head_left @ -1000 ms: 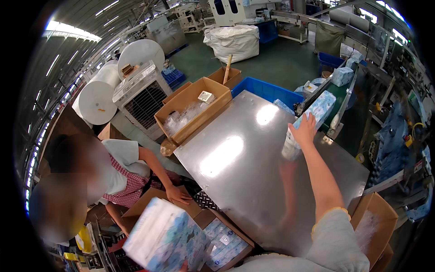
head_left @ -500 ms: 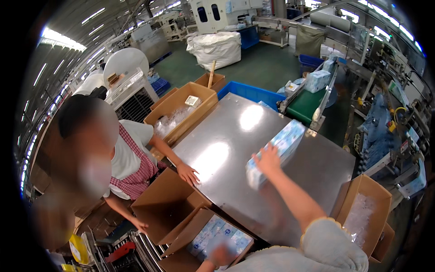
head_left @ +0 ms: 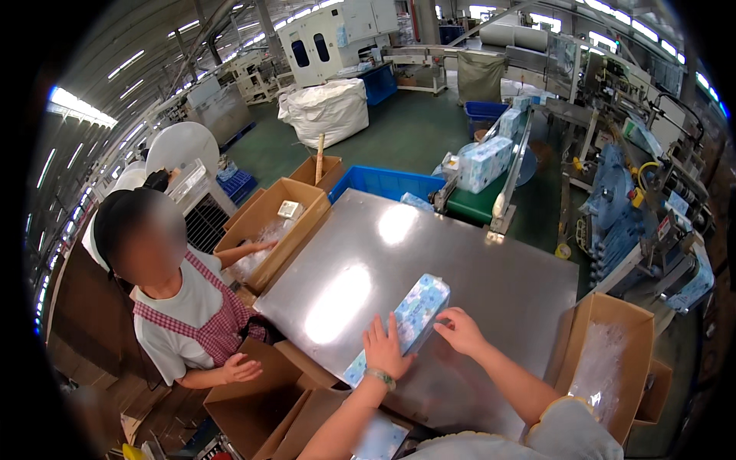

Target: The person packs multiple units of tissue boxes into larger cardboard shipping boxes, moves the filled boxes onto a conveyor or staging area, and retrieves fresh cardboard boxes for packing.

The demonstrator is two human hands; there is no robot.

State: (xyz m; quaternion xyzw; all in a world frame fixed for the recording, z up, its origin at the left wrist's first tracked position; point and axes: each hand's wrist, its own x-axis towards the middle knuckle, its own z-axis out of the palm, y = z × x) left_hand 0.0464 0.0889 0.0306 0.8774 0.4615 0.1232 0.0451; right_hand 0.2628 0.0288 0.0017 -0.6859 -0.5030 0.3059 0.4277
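Head view: hands on blue patterned pack

Bare steel table lies open beyond the tissue pack; cardboard boxes flank both sides.

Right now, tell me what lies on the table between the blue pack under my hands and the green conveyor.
In the head view, only bare, shiny steel table lies between the blue pack and the green conveyor; nothing rests there.
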